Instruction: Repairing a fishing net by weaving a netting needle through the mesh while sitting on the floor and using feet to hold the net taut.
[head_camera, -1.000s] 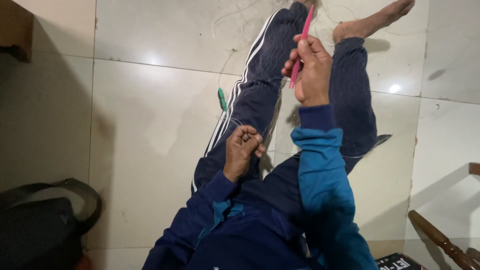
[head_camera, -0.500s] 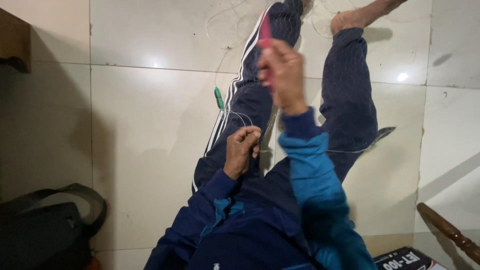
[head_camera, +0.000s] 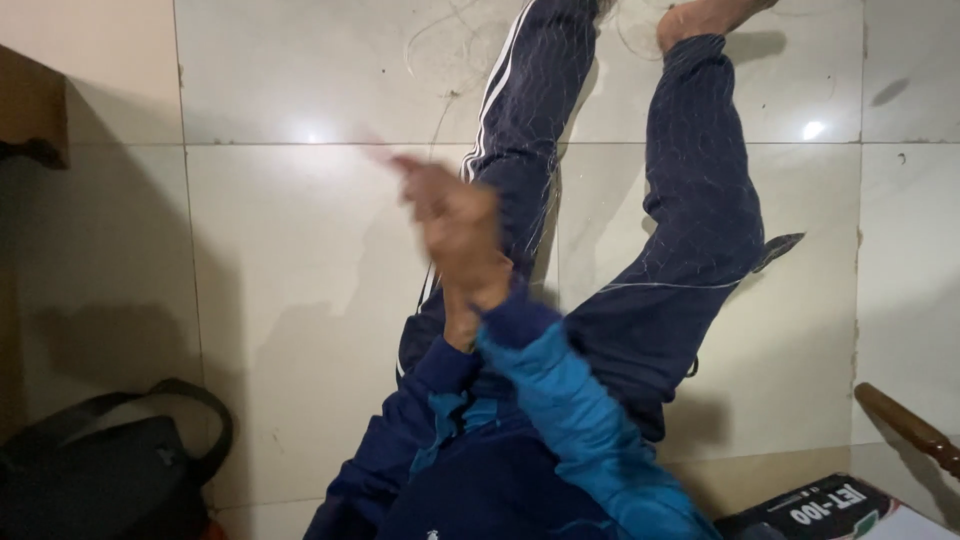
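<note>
I sit on a floor (head_camera: 300, 300) of large pale glossy tiles, and the ceiling lights make small bright spots on it. Nearest to me, at the lower left, a black bag (head_camera: 100, 475) with a curved strap lies on the tiles. At the lower right I see the corner of a dark box (head_camera: 815, 510) and the end of a brown wooden piece (head_camera: 905, 425).

My legs in dark blue track trousers (head_camera: 690, 220) with white stripes stretch away from me, and a very fine net (head_camera: 700, 180) of thin thread lies over them.

My right hand (head_camera: 455, 225) is lifted in front of my left knee and is blurred. Its grip is narrow, closed on a thin pink tool (head_camera: 385, 158) that shows only as a faint smear at the fingertips. My left hand (head_camera: 458, 325) is almost hidden behind the right wrist, low on my thigh, so I cannot tell how its grip stands.

Farther away, loose loops of thread (head_camera: 450, 40) lie on the tiles near my bare foot (head_camera: 700, 15).
</note>
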